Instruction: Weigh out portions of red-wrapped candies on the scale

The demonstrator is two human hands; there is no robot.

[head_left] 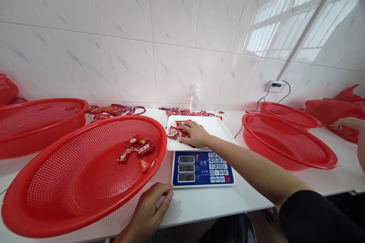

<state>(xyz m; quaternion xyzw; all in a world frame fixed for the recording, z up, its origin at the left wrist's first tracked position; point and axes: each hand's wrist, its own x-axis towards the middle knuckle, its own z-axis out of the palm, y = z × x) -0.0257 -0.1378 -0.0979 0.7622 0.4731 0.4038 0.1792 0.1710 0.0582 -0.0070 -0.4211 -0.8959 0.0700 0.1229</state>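
My right hand [196,135] reaches onto the white tray [216,131] of the weighing scale, its fingers curled over small red-wrapped packets [182,133] that look like sweets. One packet with printed lettering [172,133] lies just left of the fingertips. In front of the tray is the scale's blue panel [203,169], with lit displays and a keypad. My left hand [154,209] rests loosely closed by the panel's lower left corner, with nothing visible in it. Beside it, a large red perforated basket [94,182] holds several wrapped packets [138,148] at its right side.
Another red basket [37,125] stands far left; two more, a near one [288,144] and a far one [291,114], are at right. Packets [114,110] lie along the wall. A clear bottle [195,98] stands behind the scale. Another person's hand [349,123] touches a red bag [332,108].
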